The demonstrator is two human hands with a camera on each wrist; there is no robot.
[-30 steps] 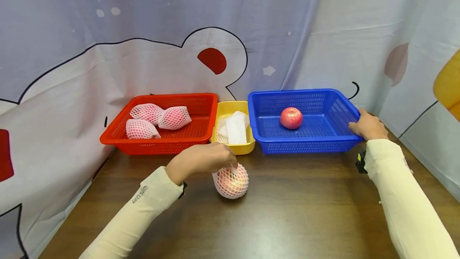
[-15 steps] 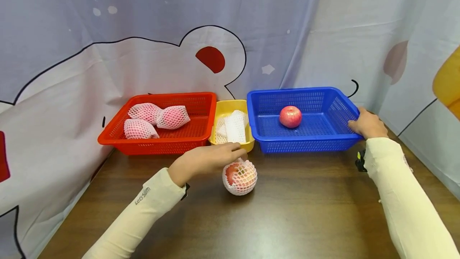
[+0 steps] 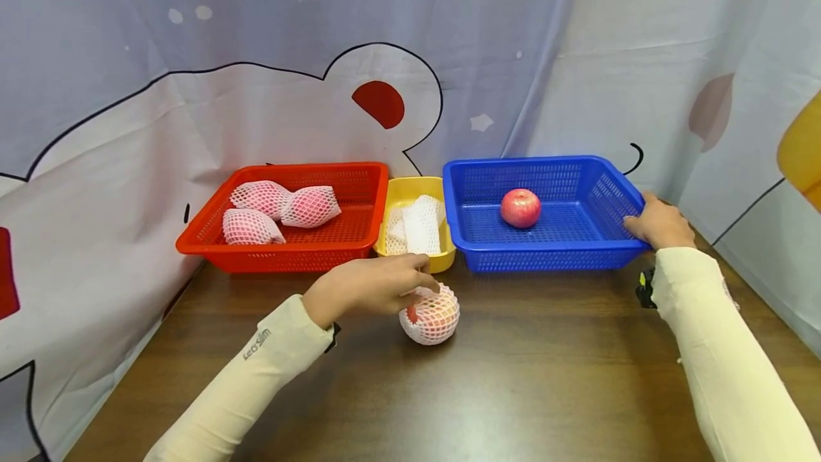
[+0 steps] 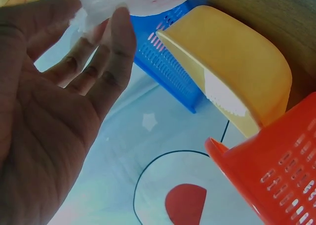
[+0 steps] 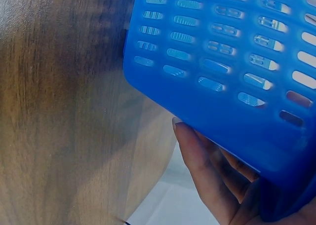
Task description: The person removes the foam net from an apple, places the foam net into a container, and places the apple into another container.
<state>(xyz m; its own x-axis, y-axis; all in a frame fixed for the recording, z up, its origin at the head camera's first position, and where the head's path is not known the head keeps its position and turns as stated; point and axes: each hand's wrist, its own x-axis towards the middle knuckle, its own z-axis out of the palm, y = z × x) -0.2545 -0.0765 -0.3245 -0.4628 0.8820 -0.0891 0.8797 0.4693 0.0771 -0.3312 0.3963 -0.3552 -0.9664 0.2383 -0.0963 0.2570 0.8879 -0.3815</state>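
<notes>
On the wooden table sits an apple in a white foam net (image 3: 435, 319), a patch of red skin bare on its left side. My left hand (image 3: 378, 282) pinches the net's gathered edge at the apple's upper left. In the left wrist view, the fingertips of my left hand (image 4: 59, 96) meet at the crumpled foam net (image 4: 133, 0). My right hand (image 3: 661, 223) grips the right end of the blue basket (image 3: 545, 257). The right wrist view has the fingers of my right hand (image 5: 212, 178) bent at the edge of the blue basket (image 5: 197, 106). A bare red apple (image 3: 521, 208) lies inside it.
At the back left, a red basket (image 3: 288, 260) holds several net-wrapped pink fruits (image 3: 311, 207). Between the two baskets stands a small yellow bin (image 3: 442, 262) with white foam nets (image 3: 420, 225) in it. A printed curtain (image 3: 487, 55) hangs behind.
The netted apple has shifted right and turned. My left hand's fingers straightened over it half a second ago and now bend back onto the net. My right hand stays on the basket.
</notes>
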